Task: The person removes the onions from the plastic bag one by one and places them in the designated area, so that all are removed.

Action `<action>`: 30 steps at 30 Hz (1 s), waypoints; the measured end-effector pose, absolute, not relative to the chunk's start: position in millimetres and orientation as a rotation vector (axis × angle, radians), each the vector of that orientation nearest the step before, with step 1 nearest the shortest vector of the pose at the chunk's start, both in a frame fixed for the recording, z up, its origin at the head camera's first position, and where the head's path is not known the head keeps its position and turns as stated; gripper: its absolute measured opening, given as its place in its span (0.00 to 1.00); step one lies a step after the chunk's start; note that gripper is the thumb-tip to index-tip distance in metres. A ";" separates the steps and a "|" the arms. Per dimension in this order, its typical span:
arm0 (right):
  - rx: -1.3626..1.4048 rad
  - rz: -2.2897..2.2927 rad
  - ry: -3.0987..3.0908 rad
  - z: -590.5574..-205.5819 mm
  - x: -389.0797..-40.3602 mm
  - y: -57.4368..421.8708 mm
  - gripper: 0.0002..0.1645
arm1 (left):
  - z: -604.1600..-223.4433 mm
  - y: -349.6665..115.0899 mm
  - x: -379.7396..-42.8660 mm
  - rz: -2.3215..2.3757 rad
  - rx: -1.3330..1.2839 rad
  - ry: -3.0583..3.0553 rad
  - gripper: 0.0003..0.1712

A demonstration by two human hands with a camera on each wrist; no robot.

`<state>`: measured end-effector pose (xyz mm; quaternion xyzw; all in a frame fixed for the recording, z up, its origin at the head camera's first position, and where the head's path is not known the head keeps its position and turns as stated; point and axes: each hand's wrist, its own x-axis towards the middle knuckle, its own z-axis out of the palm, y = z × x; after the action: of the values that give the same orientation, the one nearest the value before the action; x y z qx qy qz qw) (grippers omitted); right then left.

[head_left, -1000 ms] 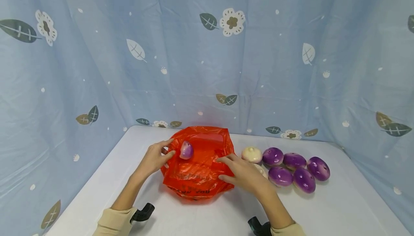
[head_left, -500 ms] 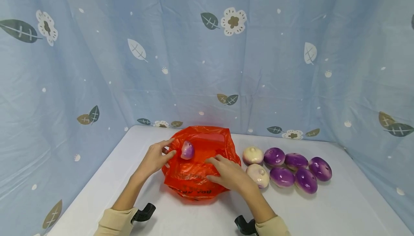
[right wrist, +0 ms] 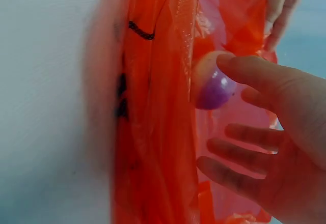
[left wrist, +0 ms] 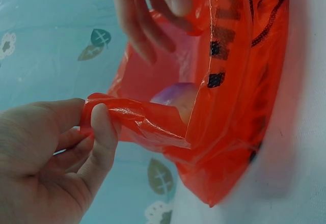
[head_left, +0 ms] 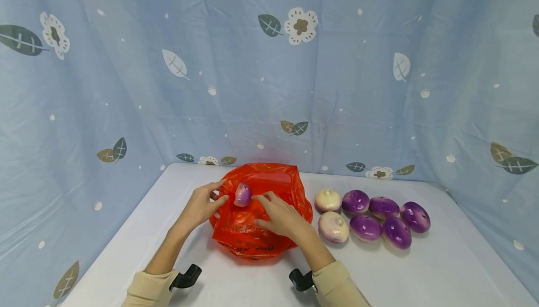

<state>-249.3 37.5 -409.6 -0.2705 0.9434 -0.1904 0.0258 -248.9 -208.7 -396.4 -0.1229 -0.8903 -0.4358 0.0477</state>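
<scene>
A red plastic bag [head_left: 261,239] with black print sits with its mouth spread at the middle of the table. Inside its left part lies a purple and white onion [head_left: 243,194], glossy and partly hidden by the bag's edge. My left hand [head_left: 201,206] pinches the bag's left rim between thumb and fingers, plain in the left wrist view. Over the bag's mouth my right hand [head_left: 280,215] reaches in from the right, fingers spread and holding nothing. In the right wrist view the thumb overlaps the onion [right wrist: 216,89] while the other fingers point into the bag.
Right of the bag stand two pale onions [head_left: 333,227] and several purple ones [head_left: 365,228], grouped close together on the white table [head_left: 442,269]. A blue curtain [head_left: 236,63] with leaves and flowers hangs behind the table and along its sides.
My right hand has moved left from the bag's right edge to over its mouth, close to the onion inside. The bag's right side has spread outward. My left hand keeps its grip.
</scene>
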 end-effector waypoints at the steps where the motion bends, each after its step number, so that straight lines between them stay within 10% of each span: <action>1: -0.829 -0.594 2.916 -409.4 -251.5 35.0 0.41 | -396.3 -208.8 -248.9 -1.328 -0.377 -2.717 0.31; 30: -0.858 -0.486 2.893 -405.7 -277.2 -4.0 0.48 | -397.2 -208.6 -249.2 -1.289 -0.402 -2.713 0.30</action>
<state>-277.2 -4.0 -405.7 -0.2806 0.9456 -0.1589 0.0425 -249.2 -208.6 -397.2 -0.1325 -0.8939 -0.4246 0.0554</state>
